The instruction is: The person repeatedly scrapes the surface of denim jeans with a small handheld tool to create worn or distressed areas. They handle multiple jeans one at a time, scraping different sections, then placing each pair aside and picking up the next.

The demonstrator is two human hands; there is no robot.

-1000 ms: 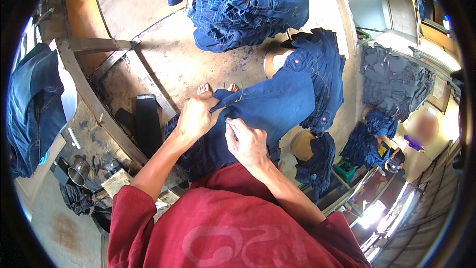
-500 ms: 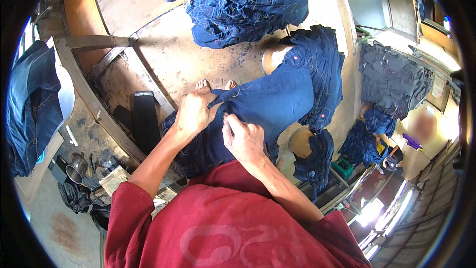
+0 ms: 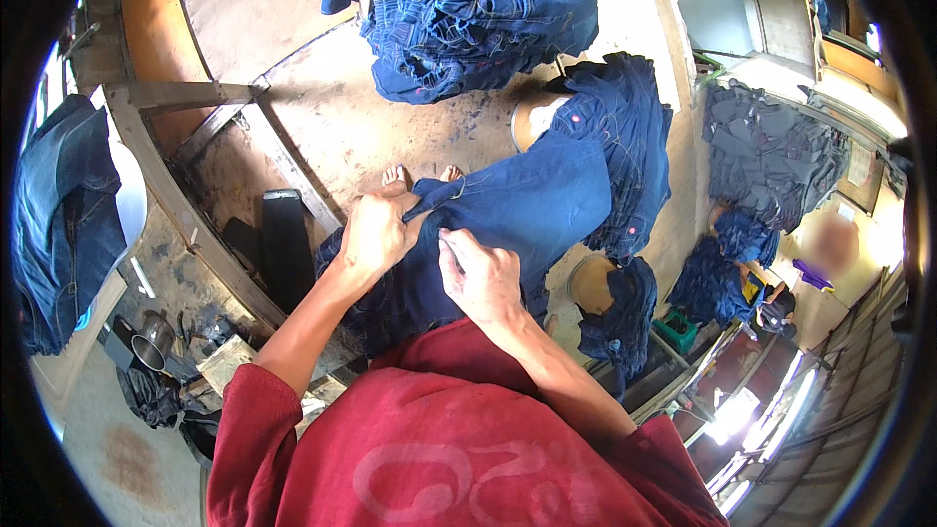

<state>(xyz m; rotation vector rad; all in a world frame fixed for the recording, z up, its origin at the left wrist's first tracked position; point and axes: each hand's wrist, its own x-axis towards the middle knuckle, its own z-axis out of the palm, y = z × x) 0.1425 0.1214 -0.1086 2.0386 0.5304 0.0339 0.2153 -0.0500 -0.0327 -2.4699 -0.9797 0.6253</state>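
A dark blue denim garment (image 3: 532,210) is stretched in front of me, over my lap. My left hand (image 3: 376,234) grips its upper edge, fingers closed on a fold of the cloth. My right hand (image 3: 478,278) pinches the same cloth just to the right, a thin light-coloured thing showing at its fingertips. The two hands are almost touching. My bare toes (image 3: 420,176) show on the floor just beyond the garment. My red sleeves fill the lower part of the view.
A big heap of blue jeans (image 3: 478,5) lies ahead on the concrete floor. More denim hangs over round stools (image 3: 625,127) at the right and over a stand (image 3: 59,205) at the left. A wooden frame (image 3: 185,185) and a metal cup (image 3: 151,346) sit at my left. Another person (image 3: 771,303) sits at right.
Both hands have shifted slightly along the garment's edge and stay closed on it; the cloth is pulled a little tighter between them.
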